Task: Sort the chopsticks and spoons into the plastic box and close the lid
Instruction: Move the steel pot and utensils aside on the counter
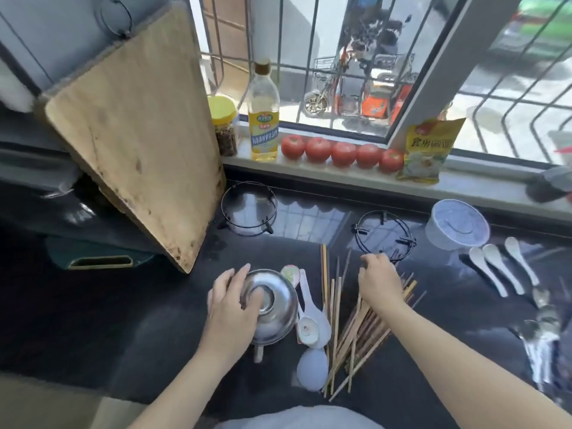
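The left hand [230, 308] lies spread over an upturned steel bowl [272, 314] on the black countertop [123, 320], fingers clasping its base; the right hand [379, 281] presses down on the loose heap of wooden chopsticks [356, 335], fingers curled among them, though whether it grips any I cannot tell; between bowl and chopsticks lie several ceramic spoons [309, 320], touching one another; 3 white spoons [501, 269] rest well apart to the right, near a round lidded container [458, 224]; 5 tomatoes [342, 153] line the windowsill beside an oil bottle [263, 116].
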Motion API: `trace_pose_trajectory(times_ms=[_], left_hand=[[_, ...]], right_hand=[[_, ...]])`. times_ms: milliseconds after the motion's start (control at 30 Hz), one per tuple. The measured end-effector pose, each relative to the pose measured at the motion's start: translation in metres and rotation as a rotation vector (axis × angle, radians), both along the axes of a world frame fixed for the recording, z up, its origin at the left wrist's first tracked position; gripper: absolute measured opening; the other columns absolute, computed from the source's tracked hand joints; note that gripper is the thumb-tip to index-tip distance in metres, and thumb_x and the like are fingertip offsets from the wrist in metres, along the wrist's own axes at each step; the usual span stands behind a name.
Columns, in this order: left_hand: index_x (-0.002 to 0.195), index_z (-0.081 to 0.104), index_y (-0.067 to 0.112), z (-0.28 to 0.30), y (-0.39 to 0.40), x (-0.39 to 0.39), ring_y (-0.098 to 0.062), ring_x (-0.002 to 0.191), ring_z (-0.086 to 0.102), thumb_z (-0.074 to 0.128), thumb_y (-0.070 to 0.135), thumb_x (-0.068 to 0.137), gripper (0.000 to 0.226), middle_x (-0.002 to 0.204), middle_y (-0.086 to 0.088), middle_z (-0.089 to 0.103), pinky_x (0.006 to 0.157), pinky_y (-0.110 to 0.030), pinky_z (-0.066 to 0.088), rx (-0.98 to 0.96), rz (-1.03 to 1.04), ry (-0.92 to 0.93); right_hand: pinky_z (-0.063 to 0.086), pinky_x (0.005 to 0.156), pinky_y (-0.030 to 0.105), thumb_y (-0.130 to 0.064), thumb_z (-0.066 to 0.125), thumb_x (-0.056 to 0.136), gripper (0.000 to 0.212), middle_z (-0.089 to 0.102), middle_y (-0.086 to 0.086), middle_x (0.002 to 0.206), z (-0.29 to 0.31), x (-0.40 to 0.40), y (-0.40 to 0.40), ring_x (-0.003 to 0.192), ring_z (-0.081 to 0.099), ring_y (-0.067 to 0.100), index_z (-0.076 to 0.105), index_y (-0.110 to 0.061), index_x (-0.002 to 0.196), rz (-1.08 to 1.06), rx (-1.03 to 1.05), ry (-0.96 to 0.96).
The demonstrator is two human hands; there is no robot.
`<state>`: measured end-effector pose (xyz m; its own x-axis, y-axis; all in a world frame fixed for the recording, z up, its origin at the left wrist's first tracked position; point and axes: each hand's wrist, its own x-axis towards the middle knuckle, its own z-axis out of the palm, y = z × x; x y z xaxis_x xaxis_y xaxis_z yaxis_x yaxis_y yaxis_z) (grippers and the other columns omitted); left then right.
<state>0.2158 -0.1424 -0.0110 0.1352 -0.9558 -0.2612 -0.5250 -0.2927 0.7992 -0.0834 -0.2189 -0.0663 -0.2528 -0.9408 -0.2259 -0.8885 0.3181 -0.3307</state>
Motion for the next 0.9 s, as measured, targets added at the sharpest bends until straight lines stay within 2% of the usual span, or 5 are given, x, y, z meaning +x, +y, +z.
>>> trace_pose_trajectory(times_ms=[200, 367, 500, 800, 900], left_hand=[[0.144, 0.051, 0.035, 0.007, -0.038, 0.001, -0.005, 0.136, 0.033, 0.053, 0.035, 0.101, 0.043, 0.141, 0.017, 0.043, 0.110, -0.030, 0.032, 0.022, 0.084, -0.018], [0.135, 0.059, 0.030, -0.005, -0.073, 0.027, -0.010, 0.121, 0.052, 0.055, 0.028, 0.100, 0.035, 0.135, 0.007, 0.054, 0.102, -0.029, 0.039, 0.200, -0.020, -0.118], [0.144, 0.051, 0.020, -0.033, -0.136, 0.041, -0.023, 0.123, 0.054, 0.054, 0.024, 0.099, 0.045, 0.142, -0.008, 0.050, 0.107, -0.037, 0.042, 0.231, -0.104, -0.233], [0.163, 0.013, 0.019, -0.085, -0.221, 0.044, -0.038, 0.145, 0.030, 0.049, 0.028, 0.098, 0.075, 0.165, -0.006, 0.029, 0.120, -0.040, 0.026, 0.325, -0.033, -0.330], [0.158, 0.028, 0.022, -0.090, -0.207, 0.045, -0.031, 0.145, 0.032, 0.045, 0.016, 0.095, 0.065, 0.163, -0.001, 0.033, 0.119, -0.041, 0.029, 0.197, -0.167, -0.412]], right_hand=[[0.046, 0.093, 0.041, -0.024, 0.056, 0.097, 0.027, 0.055, 0.010, 0.126, -0.022, -0.050, -0.055, 0.115, 0.049, 0.032, 0.061, -0.017, 0.122, 0.187, 0.110, 0.434], [0.047, 0.080, 0.041, -0.014, 0.070, 0.086, 0.021, 0.061, 0.009, 0.109, -0.027, -0.060, -0.065, 0.097, 0.055, 0.033, 0.067, -0.013, 0.106, 0.298, 0.048, 0.516], [0.042, 0.064, 0.043, 0.001, 0.072, 0.083, 0.016, 0.057, 0.015, 0.090, -0.020, -0.072, -0.064, 0.080, 0.049, 0.034, 0.058, -0.005, 0.087, 0.263, -0.181, 0.404], [0.025, 0.068, 0.029, 0.006, 0.058, 0.091, 0.027, 0.039, -0.001, 0.084, 0.052, -0.013, -0.070, 0.077, 0.035, 0.018, 0.045, -0.015, 0.082, 0.195, -0.505, 0.008], [0.033, 0.061, 0.037, -0.003, 0.054, 0.099, 0.026, 0.047, 0.000, 0.080, 0.068, 0.034, -0.083, 0.069, 0.044, 0.023, 0.042, -0.018, 0.082, 0.154, -0.454, -0.176]])
